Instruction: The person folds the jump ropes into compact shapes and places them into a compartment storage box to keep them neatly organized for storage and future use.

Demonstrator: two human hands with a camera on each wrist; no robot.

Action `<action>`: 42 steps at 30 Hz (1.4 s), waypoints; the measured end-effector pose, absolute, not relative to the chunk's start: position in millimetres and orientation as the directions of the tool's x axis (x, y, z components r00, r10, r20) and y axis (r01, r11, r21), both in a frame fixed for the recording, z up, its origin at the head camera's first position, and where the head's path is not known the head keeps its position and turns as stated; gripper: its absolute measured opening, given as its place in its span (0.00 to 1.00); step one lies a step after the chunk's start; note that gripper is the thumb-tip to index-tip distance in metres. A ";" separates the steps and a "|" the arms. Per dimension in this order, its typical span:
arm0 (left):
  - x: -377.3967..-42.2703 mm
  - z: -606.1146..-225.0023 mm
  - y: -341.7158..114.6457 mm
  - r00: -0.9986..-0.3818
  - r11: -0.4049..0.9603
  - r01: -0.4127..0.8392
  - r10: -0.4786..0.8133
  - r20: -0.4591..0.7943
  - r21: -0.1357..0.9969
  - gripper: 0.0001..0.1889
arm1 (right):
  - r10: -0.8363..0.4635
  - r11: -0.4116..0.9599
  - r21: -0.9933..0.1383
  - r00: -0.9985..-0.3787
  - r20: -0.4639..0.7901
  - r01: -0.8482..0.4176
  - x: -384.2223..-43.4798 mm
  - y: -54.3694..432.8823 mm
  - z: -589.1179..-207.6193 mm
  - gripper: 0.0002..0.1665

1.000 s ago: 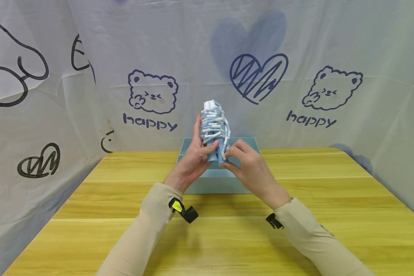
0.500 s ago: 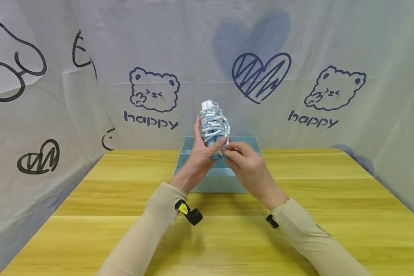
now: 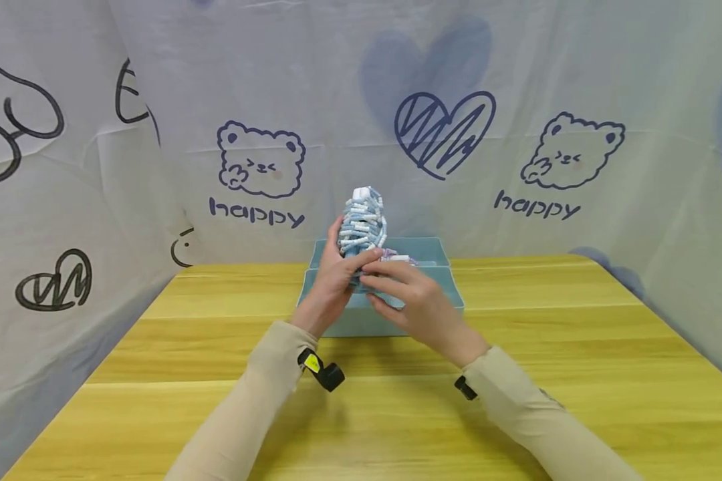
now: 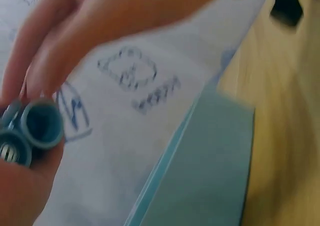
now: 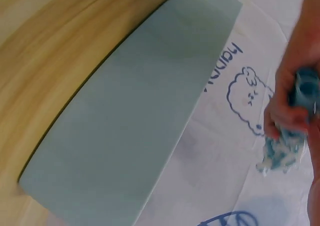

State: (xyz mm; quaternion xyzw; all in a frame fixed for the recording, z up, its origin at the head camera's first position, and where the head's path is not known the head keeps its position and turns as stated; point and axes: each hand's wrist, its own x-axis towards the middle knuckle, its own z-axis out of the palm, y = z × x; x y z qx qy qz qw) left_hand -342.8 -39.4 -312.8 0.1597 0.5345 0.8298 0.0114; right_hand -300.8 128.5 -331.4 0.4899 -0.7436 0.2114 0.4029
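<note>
A jump rope (image 3: 363, 220) of blue and white beads is wound into an upright bundle above the light blue box. My left hand (image 3: 331, 287) grips it round the two blue handles, thumb across the front. In the left wrist view the open handle ends (image 4: 44, 124) show from below, between both hands. My right hand (image 3: 418, 304) comes in from the right, its bent fingers pinching at the rope's lower end beside the left thumb. The fingers largely cover the handles in the head view. Loose beads (image 5: 280, 153) show below the left hand in the right wrist view.
The light blue box (image 3: 367, 322) stands at the back of the wooden table (image 3: 397, 407), right below the hands. Inside it, behind the right hand, lie purple and white pieces (image 3: 400, 258). A printed cloth (image 3: 349, 87) hangs close behind the table.
The bundle has come down slightly in my left hand. My right fingers have shifted left over the handles, up to the left thumb. Purple pieces in the box have come into sight.
</note>
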 end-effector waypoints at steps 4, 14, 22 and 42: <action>-350.9 -312.7 -56.4 -0.913 -0.373 0.170 0.288 0.288 0.912 0.49 | -0.514 0.340 -0.033 -0.215 0.831 -0.940 -306.7 137.8 -326.7 0.14; -361.0 -308.6 -110.6 -0.763 -0.152 0.148 0.612 0.211 0.977 0.49 | -0.196 0.703 -0.426 -0.731 0.653 -0.569 -329.8 193.3 -320.0 0.19; -355.6 -302.0 -134.5 -0.682 0.070 0.136 0.730 0.042 0.988 0.52 | -0.248 0.857 -0.343 -0.892 0.379 -0.384 -358.2 203.1 -335.3 0.36; -354.8 -303.0 -106.3 -0.711 0.268 0.393 0.695 0.106 0.879 0.52 | -0.212 0.924 -0.302 -0.972 0.104 -0.234 -396.5 197.6 -364.7 0.52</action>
